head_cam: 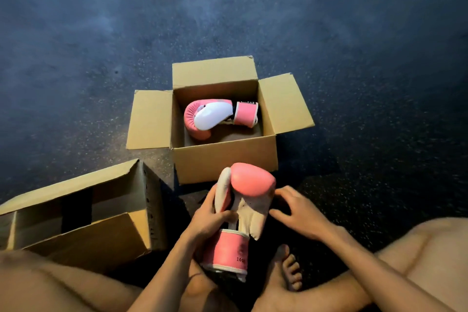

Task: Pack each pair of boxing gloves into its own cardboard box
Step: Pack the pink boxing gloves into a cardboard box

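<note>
Pink glove (253, 182) in left hand (210, 221), cuff (225, 248) perhaps marked "10oz"

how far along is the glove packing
Done: one pink glove lies in the open box. In hand: the left hand grips the second pink glove just in front of that box, with the right hand open beside it. Left: put it in. The other box shows no gloves inside.
</note>
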